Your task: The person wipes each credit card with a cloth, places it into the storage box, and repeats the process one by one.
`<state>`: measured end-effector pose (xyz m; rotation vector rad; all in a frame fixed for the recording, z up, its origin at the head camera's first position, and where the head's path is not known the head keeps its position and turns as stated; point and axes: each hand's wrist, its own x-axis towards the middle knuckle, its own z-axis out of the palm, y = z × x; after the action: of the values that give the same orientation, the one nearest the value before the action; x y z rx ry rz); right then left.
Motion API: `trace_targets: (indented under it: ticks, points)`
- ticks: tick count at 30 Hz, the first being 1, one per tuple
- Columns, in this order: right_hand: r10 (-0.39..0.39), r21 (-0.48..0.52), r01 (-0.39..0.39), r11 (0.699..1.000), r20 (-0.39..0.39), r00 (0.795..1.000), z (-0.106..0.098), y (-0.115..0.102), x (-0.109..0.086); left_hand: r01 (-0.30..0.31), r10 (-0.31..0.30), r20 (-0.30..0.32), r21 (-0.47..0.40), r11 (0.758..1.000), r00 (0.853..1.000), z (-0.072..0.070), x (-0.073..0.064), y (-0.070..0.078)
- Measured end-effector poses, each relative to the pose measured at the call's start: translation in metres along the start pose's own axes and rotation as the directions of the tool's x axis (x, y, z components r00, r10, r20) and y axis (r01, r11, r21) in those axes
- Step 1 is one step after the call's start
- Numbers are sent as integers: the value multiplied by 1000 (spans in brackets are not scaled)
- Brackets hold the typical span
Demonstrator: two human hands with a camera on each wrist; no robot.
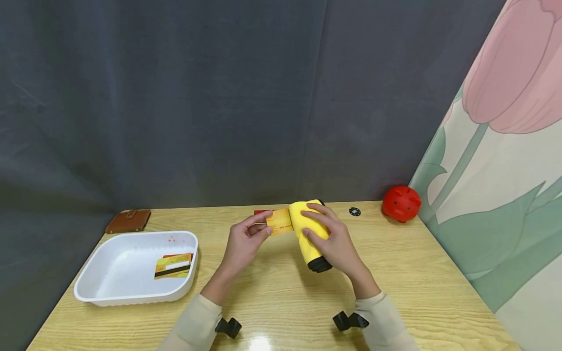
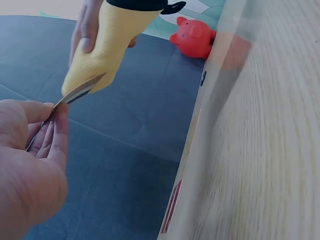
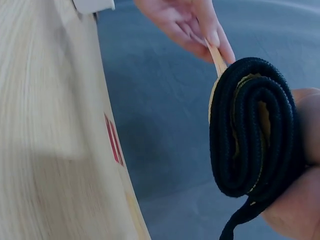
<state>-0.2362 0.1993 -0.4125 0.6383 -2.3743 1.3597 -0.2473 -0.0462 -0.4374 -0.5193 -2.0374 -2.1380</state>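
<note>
My left hand [image 1: 243, 239] pinches a yellow bank card [image 1: 278, 222] by one end, between thumb and fingers. A rolled yellow cloth [image 1: 303, 226] with black trim is gripped in my right hand [image 1: 335, 239], fingers over its top. The card's far end meets the side of the roll, and both are held up above the table. In the left wrist view the card [image 2: 80, 93] lies against the cloth's lower end, its dark stripe showing. Folded black edges of the cloth [image 3: 250, 130] face the right wrist camera, with a strap hanging down.
To the left is a white tray [image 1: 131, 298] with several cards [image 1: 173, 266] inside. Behind it lies a brown leather wallet [image 1: 128, 221]. A red striped card [image 3: 113, 139] lies at the table's back edge. Further right are a black chip [image 1: 354, 211] and a red piggy bank [image 1: 401, 204].
</note>
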Motion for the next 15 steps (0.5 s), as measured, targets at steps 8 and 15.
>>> trace_targets:
  ticks: [8, 15]
  points:
    - [39, -11, -39, 999, -73, 997, -19, 8, 1, 9, -10, 25, 42, 999, 1000, -4, 0, -5]
    - [63, 5, -63, 998, -91, 994, -29, 6, 0, -14, 8, 56, 101, 995, 998, -6, -2, -7]
